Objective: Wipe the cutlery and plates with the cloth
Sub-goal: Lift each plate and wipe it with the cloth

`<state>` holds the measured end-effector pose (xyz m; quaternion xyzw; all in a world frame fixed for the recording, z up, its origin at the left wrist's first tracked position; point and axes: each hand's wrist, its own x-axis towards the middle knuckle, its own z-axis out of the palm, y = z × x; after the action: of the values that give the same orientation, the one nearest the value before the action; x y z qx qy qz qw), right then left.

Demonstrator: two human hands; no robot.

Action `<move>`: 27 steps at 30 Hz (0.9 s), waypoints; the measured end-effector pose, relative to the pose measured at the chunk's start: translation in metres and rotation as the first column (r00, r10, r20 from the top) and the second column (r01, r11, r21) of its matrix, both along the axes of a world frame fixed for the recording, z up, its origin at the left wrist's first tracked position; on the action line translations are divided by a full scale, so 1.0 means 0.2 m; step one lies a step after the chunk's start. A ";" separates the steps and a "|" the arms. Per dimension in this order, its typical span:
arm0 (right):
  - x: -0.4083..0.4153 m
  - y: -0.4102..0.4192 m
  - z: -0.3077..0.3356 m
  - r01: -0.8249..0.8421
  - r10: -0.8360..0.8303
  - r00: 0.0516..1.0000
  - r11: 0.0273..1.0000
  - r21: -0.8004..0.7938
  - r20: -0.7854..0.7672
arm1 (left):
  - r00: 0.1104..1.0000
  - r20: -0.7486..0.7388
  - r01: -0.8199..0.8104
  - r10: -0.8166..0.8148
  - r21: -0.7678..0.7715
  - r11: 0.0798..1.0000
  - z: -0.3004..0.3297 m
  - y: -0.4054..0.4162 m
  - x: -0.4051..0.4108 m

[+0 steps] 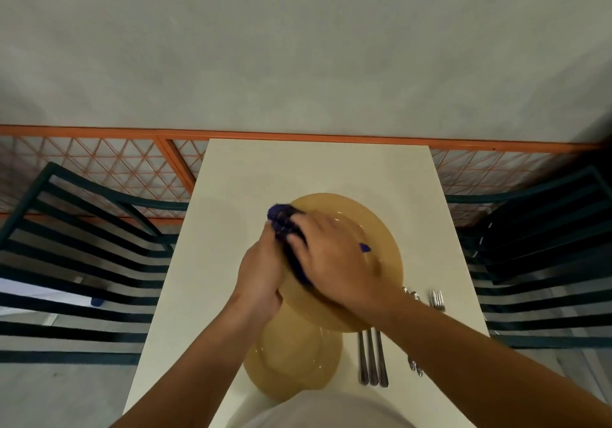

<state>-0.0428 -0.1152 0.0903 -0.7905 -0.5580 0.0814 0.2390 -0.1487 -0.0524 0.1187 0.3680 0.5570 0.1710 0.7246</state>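
I hold a tan plate [374, 229] tilted above the white bench [251, 169], my left hand [261, 275] gripping its left rim. My right hand [331, 255] presses a bunched purple cloth [284, 222] onto the plate's face. A second tan plate [291, 361] lies below; three cutlery handles [372, 358] and a fork [436, 300] rest to the right.
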 end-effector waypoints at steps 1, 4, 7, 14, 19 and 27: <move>-0.05 -0.03 0.00 -0.085 0.083 0.994 0.996 -0.031 -0.070 | 1.000 -0.004 -0.022 0.022 -0.006 1.000 -0.02 0.02 -0.01; 0.01 -0.13 0.01 -0.239 0.144 0.903 0.951 -0.195 -0.406 | 0.996 -0.015 -0.086 0.086 -0.024 0.996 -0.08 0.06 -0.05; 0.13 -0.14 0.07 -0.089 -0.044 0.610 0.988 -0.124 -0.791 | 0.990 0.027 -0.133 0.136 -0.073 0.988 -0.12 0.07 -0.07; 0.49 -0.18 0.14 0.334 -0.245 0.747 0.942 0.030 -0.618 | 0.985 0.094 -0.141 0.145 -0.046 0.989 -0.14 0.08 -0.08; 0.30 -0.24 -0.10 -0.060 0.059 0.983 0.998 0.001 0.175 | 0.995 0.053 -0.080 0.081 -0.034 0.996 -0.15 0.08 -0.05; 0.11 0.05 -0.26 0.166 -0.172 0.983 0.981 0.102 0.060 | 0.999 0.008 0.051 -0.051 0.030 0.998 -0.16 0.04 0.05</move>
<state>-0.0216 -0.1050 0.0379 -0.8249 -0.4999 0.0063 0.2638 -0.1382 -0.0441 0.0869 0.3919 0.5416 0.1623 0.7258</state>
